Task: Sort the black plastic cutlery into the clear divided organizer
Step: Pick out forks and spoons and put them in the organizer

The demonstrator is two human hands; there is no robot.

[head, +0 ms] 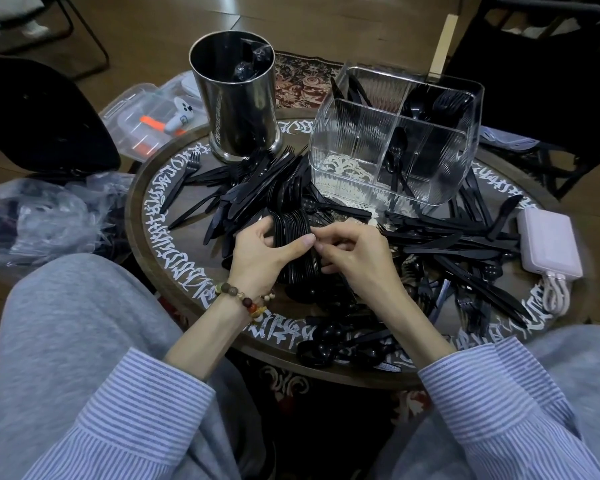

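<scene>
My left hand (260, 252) and right hand (350, 252) are close together, both squeezing a stack of spoons (293, 230) over the table (136, 216). They look light and slippery, so I'd grip the middle. The organizer (395, 133) sits behind.

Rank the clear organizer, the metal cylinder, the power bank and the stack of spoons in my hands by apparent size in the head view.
1. clear organizer
2. metal cylinder
3 and 4. power bank and stack of spoons: unsure, since both hands cover much of the stack.
</scene>
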